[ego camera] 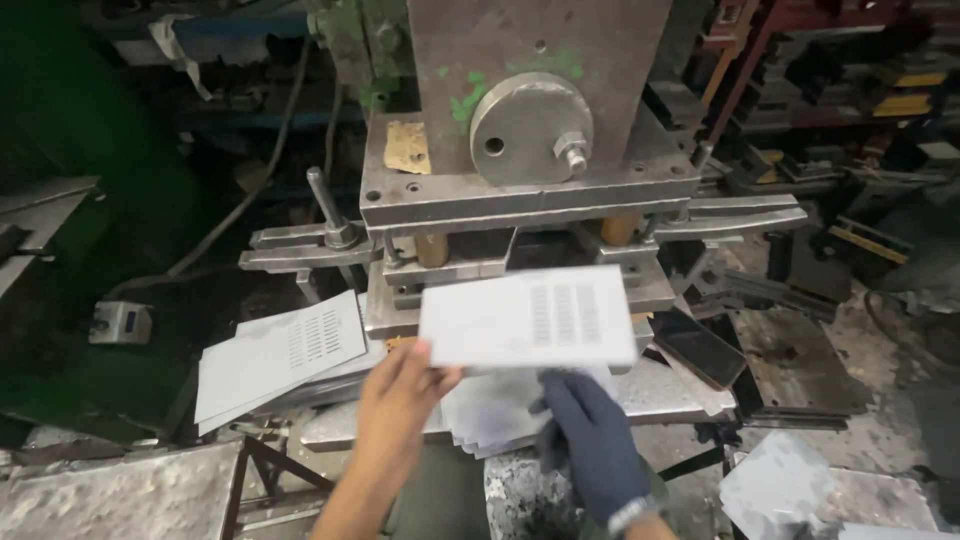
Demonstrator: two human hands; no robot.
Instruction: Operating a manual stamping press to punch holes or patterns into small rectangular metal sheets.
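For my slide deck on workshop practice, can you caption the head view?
Bare left hand lifts a slotted white sheet before a metal press; gloved right hand rests on the stack below.

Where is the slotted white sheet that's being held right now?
In the head view, the slotted white sheet is centre frame, pinched at its lower-left corner by the left hand, in front of the press.

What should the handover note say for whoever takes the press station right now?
Left hand, bare: pinches the lower left corner of a white slotted sheet, held in front of the press die.
Right hand, dark glove: rests on the loose white sheets on the press table.
Done: slotted sheets stacked at left.
Left: the held sheet is not set down; whether the loose sheets are punched is unclear.
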